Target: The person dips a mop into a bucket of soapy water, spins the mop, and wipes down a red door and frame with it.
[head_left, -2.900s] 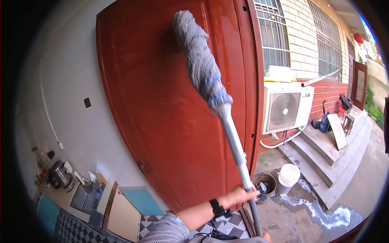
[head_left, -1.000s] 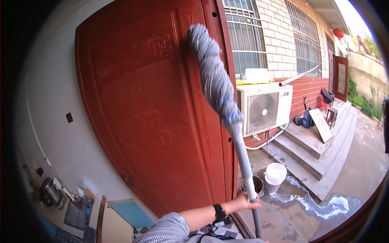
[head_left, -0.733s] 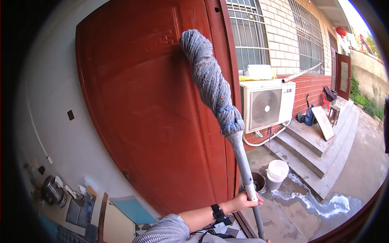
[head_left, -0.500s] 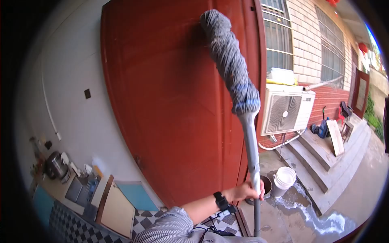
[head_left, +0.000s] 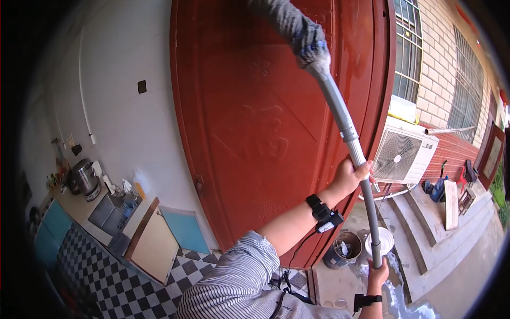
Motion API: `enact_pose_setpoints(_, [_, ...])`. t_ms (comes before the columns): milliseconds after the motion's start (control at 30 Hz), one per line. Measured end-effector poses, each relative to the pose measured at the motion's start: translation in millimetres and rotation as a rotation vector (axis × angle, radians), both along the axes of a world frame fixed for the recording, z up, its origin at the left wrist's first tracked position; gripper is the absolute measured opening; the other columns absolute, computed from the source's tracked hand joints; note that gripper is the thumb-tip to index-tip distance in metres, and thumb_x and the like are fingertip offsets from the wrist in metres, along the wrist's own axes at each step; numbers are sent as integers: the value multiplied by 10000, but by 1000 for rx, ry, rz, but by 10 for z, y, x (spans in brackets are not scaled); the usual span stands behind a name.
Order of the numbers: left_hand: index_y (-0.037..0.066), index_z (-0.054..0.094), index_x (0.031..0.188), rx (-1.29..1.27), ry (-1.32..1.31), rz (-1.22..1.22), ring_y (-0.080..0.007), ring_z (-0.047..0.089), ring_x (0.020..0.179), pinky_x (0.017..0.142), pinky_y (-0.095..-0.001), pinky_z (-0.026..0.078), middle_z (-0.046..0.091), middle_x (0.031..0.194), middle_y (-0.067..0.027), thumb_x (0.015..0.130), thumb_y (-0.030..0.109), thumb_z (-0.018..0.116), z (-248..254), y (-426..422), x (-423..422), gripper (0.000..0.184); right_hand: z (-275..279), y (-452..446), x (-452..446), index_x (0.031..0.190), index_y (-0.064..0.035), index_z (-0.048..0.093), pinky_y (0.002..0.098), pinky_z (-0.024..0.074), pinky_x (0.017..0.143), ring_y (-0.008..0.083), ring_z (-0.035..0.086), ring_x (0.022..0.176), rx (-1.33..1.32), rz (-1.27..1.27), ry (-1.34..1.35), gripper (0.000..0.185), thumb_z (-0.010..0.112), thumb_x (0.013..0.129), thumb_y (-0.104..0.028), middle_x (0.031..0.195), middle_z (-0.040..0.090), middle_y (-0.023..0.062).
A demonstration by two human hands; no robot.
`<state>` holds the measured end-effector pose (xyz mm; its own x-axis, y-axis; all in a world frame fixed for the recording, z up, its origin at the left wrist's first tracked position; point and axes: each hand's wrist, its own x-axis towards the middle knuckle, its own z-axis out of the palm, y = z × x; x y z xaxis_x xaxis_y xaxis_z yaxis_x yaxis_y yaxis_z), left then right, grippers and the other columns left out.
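A twist mop (head_left: 332, 101) with a grey handle is raised at a slant in front of a red door (head_left: 239, 175). Its grey string head (head_left: 300, 32) is up at the door's upper part and partly cut off by the top of the view; whether it touches the panel I cannot tell. My left hand (head_left: 353, 176) is closed round the middle of the handle, with the arm stretched forward. Lower down, my right hand (head_left: 377, 274) grips the handle's bottom end. Both wrists wear black straps.
Right of the door are an air-conditioner unit (head_left: 401, 154), a dark bucket (head_left: 342, 251), a white bucket (head_left: 390, 239) and concrete steps (head_left: 419, 234). Sudsy water (head_left: 404, 305) lies on the ground. On the left stands a kitchen counter (head_left: 79, 204) with a sink (head_left: 109, 212).
The mop head has gone higher, partly out of view, and the handle leans more. My left hand has risen with it. My right hand has come into view on the handle's end.
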<state>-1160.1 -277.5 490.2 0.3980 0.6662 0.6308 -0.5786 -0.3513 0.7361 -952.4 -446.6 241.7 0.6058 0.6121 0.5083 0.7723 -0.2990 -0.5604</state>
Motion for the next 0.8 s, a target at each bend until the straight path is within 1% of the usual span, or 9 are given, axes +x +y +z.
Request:
enact_pose_setpoints(100, [22, 432, 929, -58, -50, -5, -214, 634, 678, 606, -332, 547, 568, 810, -110, 879, 203, 561, 24, 16, -42, 228, 138, 72, 188, 804, -61, 574, 440, 450, 597, 382, 577, 693, 102, -35, -154, 396, 771, 622, -352, 713, 597, 172])
enact_pose_setpoints(133, [22, 432, 929, -60, -55, -3, -214, 634, 678, 606, -332, 547, 568, 810, -110, 879, 203, 561, 4, 16, -48, 228, 201, 55, 241, 793, -61, 563, 439, 454, 605, 377, 578, 697, 25, -10, -129, 394, 771, 622, -348, 720, 598, 168])
enact_pose_setpoints(233, [34, 432, 928, -76, -53, -41, -221, 636, 706, 662, -352, 541, 569, 823, -102, 890, 191, 544, -192, 9, 1, 196, 9, 53, 466, 775, -56, 545, 436, 452, 607, 373, 575, 694, 128, 23, -206, 403, 777, 613, -344, 725, 594, 167])
enact_pose_setpoints(300, [45, 418, 943, -72, -74, -71, -215, 634, 731, 679, -345, 536, 570, 831, -94, 897, 173, 533, -359, -65, 46, 178, -38, -96, 518, 760, -53, 538, 440, 448, 611, 372, 571, 691, 2, -26, -193, 343, 761, 621, -273, 716, 588, 164])
enact_pose_setpoints(467, [60, 413, 964, -121, -130, -138, -197, 619, 777, 726, -337, 514, 565, 830, -81, 904, 143, 518, -849, -349, 180, 146, -367, -467, 966, 753, -63, 549, 444, 447, 617, 369, 567, 694, -12, -33, -262, 187, 667, 621, -123, 702, 582, 148])
enact_pose_setpoints(533, [64, 416, 958, -175, -158, -158, -195, 615, 775, 733, -338, 508, 561, 821, -77, 902, 128, 518, -1058, -457, 206, 133, -399, -629, 974, 747, -64, 550, 454, 450, 609, 377, 573, 676, -27, -20, -256, 215, 683, 601, -151, 689, 588, 156])
enact_pose_setpoints(633, [68, 425, 947, -217, -113, -126, -190, 615, 763, 718, -325, 505, 561, 809, -72, 899, 122, 520, -1292, -590, 121, 119, -681, -842, 986, 801, -39, 588, 460, 453, 608, 397, 581, 694, -163, 23, -182, 417, 795, 556, -305, 714, 604, 195])
enact_pose_setpoints(667, [67, 428, 948, -226, -96, -125, -189, 617, 757, 715, -325, 505, 561, 808, -74, 898, 124, 520, -1334, -596, 68, 119, -503, -893, 755, 766, -29, 588, 461, 457, 605, 396, 589, 680, -108, 86, -145, 427, 798, 564, -341, 706, 610, 196])
enact_pose_setpoints(800, [38, 448, 994, -268, -90, -16, -187, 628, 692, 635, -303, 513, 568, 775, -71, 890, 139, 544, -1309, -636, -295, 175, -680, -829, 371, 749, -19, 618, 427, 464, 587, 375, 599, 636, -364, 201, 16, 432, 793, 574, -373, 650, 608, 179])
